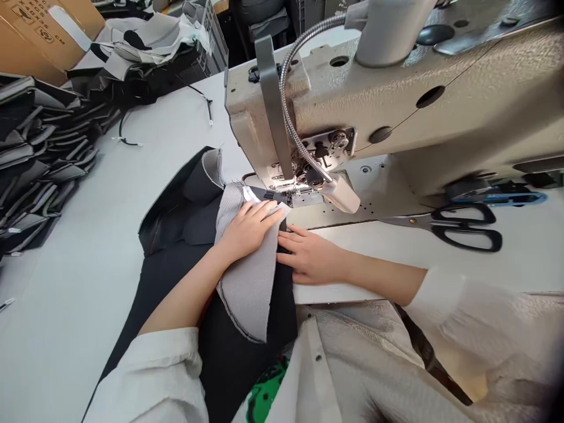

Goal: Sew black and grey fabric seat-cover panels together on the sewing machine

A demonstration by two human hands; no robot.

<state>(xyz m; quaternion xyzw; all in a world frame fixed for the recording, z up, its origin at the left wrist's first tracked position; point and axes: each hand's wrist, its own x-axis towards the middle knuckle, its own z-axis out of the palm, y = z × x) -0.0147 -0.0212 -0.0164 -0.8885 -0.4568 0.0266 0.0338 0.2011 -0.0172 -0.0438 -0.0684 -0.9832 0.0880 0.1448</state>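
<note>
My left hand lies flat, fingers stretched, on a grey mesh-like fabric panel with a stitched edge. Beneath it spreads a larger black fabric piece, which hangs over the table's front edge towards my lap. My right hand rests with straight fingers along the right edge of the black fabric, fingertips touching it. Just beyond the left fingertips, the fabric's far edge meets the lit needle area of a sewing machine. The needle itself is too small to make out.
Black-handled scissors lie right of the machine bed, near a light-blue tool. Stacked dark and grey fabric pieces fill the left side, with a cardboard box behind. A lamp on a flexible metal neck hangs beside the needle area.
</note>
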